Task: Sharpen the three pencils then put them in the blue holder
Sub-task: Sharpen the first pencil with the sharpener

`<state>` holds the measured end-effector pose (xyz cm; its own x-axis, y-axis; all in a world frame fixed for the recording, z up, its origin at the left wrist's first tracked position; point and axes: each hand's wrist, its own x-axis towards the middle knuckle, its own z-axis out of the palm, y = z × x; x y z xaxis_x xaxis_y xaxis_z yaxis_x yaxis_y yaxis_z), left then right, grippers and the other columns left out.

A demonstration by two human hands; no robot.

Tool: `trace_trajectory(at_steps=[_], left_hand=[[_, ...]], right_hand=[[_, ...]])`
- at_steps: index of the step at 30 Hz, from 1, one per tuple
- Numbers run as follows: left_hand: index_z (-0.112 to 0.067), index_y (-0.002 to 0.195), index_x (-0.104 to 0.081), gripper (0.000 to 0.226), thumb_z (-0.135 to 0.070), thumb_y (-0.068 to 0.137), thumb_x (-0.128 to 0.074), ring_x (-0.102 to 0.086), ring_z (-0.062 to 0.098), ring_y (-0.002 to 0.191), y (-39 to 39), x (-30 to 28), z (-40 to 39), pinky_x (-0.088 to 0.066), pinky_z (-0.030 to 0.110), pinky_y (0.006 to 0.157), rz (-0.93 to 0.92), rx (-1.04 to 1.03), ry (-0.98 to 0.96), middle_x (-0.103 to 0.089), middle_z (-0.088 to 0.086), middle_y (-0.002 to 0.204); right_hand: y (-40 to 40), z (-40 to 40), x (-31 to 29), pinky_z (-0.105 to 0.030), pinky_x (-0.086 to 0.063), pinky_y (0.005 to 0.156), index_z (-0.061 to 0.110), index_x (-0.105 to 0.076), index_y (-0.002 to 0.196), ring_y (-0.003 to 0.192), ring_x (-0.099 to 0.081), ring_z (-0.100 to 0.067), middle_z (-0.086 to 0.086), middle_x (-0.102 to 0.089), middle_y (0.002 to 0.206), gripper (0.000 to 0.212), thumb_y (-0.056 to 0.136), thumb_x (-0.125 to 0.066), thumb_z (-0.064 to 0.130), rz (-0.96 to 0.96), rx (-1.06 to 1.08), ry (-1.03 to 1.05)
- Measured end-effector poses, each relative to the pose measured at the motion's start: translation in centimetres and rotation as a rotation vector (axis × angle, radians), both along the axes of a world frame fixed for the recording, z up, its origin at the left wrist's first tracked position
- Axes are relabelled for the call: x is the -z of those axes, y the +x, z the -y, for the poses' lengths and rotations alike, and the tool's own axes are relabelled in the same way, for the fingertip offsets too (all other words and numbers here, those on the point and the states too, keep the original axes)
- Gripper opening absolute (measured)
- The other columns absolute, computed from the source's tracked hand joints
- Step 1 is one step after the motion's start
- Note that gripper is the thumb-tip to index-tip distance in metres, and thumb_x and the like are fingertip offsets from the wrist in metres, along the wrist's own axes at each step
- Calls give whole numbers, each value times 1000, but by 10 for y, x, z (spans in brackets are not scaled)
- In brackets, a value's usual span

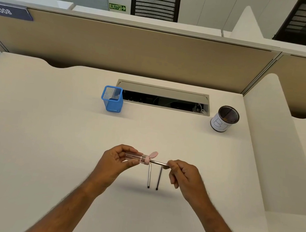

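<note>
Fingers [132, 161] of the left hand [118, 162] close around a clear sharpener [138, 157] with a pink cap end, its pink lid flipped up, just left of the frame's centre. A pencil [158, 163] runs level from the sharpener's pink end to the right hand [183, 177], whose thumb and forefinger pinch its far end while the other fingers curl in. Both hands are held above the desk [46, 140], low in the middle of the frame.

Going left to right: at the upper left, a dark plate [7, 11] on the partition [137, 50] shows the mirrored figures "008". Higher up, left of centre, a green sign [117, 7] reads "EXIT" with an arrow. Below it, the blue holder [112, 98], a square mesh cup, stands on the desk touching the left end of an open cable hatch [164, 92]. Under the held pencil, two more pencils [153, 177] lie side by side on the desk, apart from each other, pointing toward the bottom of the frame. At the right of the hatch stands a round cup [224, 119] wrapped in white paper with hand-drawn letters; they look like "BI", though I cannot be sure.
</note>
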<state>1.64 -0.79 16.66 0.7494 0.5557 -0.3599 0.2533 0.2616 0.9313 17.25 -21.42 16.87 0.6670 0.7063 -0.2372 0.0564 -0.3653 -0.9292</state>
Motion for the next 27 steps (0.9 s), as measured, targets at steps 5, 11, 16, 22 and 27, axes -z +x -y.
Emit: trace_trajectory(at_steps=[5,11,16,22,27], left_hand=[[-9,113,-74,28,1,89,-85,-81,26,111,-1,-1,-2,-64,26,96,3,-47,12,-86,9,112],[-9,114,-74,28,0,89,-85,-81,26,111,2,-2,0,-64,27,96,8,-39,13,-86,9,112],[-7,114,-74,29,1,88,-85,-81,23,109,6,-3,1,-64,24,94,9,-31,21,-86,8,111],[-5,114,-72,29,1,88,-85,-81,24,112,7,-1,5,-63,28,97,20,11,1,-86,9,114],[-6,115,-74,30,-1,88,-86,-80,26,113,5,0,2,-63,30,99,5,1,17,-86,10,114]], right_hand=[[3,2,1,-19,-50,69,35,-66,127,73,-69,-16,3,-70,97,26,104,-67,25,-38,-25,41],[5,3,-7,-15,-51,71,27,-78,101,73,-72,-12,7,-76,88,18,95,-78,11,69,58,51],[6,4,-11,-14,-50,70,21,-80,98,74,-73,-10,2,-78,82,12,97,-74,11,99,47,57],[11,2,-8,-29,-48,71,22,-72,79,56,-57,-12,-5,-65,51,35,109,-56,27,65,-11,-67],[10,6,-6,-32,-53,71,22,-76,101,60,-63,-14,-2,-74,76,24,110,-54,26,47,-31,-7]])
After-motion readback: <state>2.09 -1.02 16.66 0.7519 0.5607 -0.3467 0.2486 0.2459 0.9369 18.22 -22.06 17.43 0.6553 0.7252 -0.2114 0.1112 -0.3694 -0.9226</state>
